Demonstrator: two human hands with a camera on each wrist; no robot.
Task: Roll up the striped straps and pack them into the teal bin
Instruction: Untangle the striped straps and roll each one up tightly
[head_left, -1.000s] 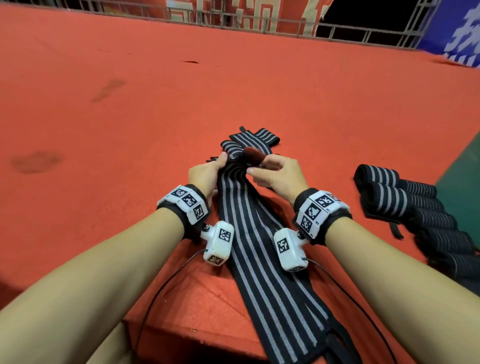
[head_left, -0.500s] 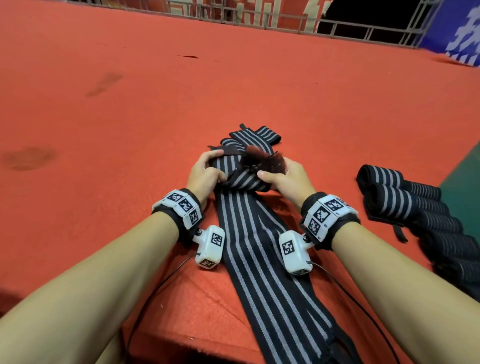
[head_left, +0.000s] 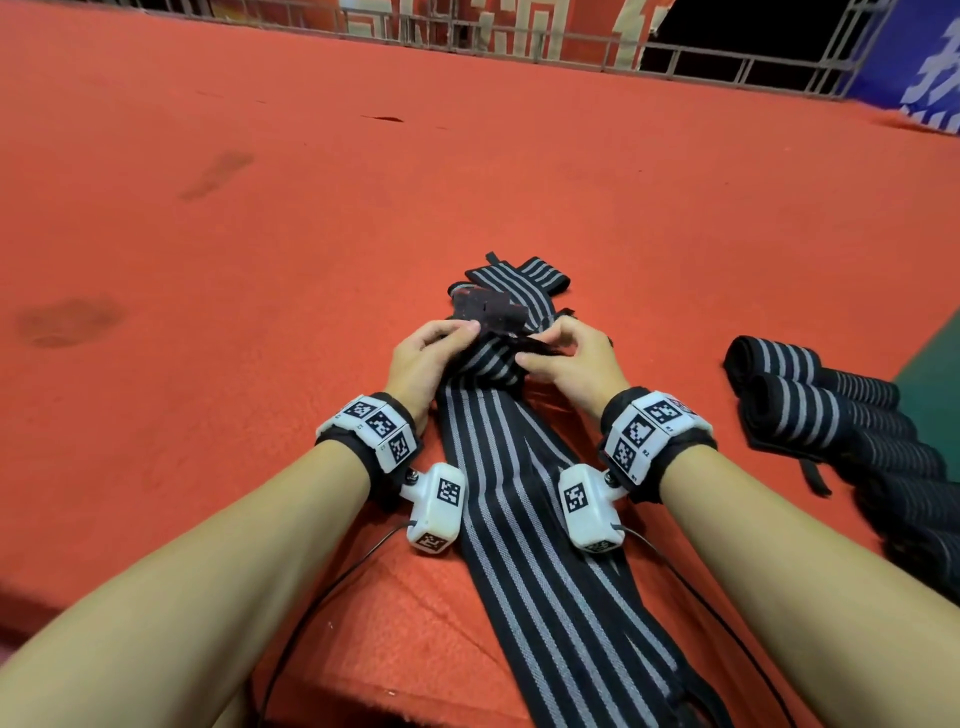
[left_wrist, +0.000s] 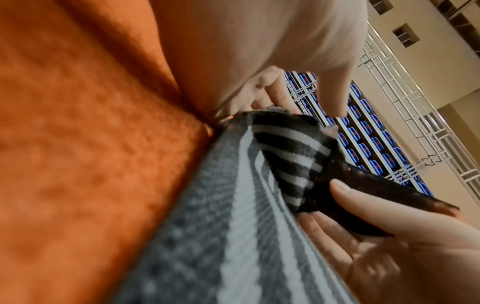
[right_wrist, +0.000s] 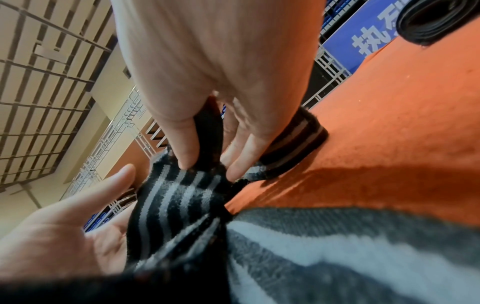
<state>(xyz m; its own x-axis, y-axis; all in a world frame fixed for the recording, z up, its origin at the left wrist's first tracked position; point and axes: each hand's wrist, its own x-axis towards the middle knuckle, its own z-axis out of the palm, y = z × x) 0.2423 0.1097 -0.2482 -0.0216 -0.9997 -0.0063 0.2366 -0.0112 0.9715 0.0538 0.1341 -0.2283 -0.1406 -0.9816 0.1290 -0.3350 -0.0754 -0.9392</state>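
Note:
A long black strap with grey stripes (head_left: 519, 519) lies on the red carpet, running from the near edge up to my hands. Its far end is folded into a small bundle (head_left: 488, 358) with a dark fuzzy fastener patch (head_left: 488, 312) on top. My left hand (head_left: 457, 332) curls around the bundle's left side. My right hand (head_left: 540, 348) pinches a dark tab (right_wrist: 207, 127) between thumb and fingers. The left wrist view shows the fold (left_wrist: 285, 156) close up, and the right wrist view shows my left hand (right_wrist: 64, 226) cupped behind it. A teal surface (head_left: 935, 374) shows at the right edge.
Several rolled striped straps (head_left: 789, 395) lie in a row at the right, beside the teal surface. Another striped strap end (head_left: 524, 278) lies flat just beyond my hands. A metal railing (head_left: 519, 41) borders the far side of the carpet, whose edge drops off near me.
Both hands have turned the strap's far end over into a thicker fold. The dark fastener patch has shifted left, above my left hand, and my right hand now pinches the dark tab.

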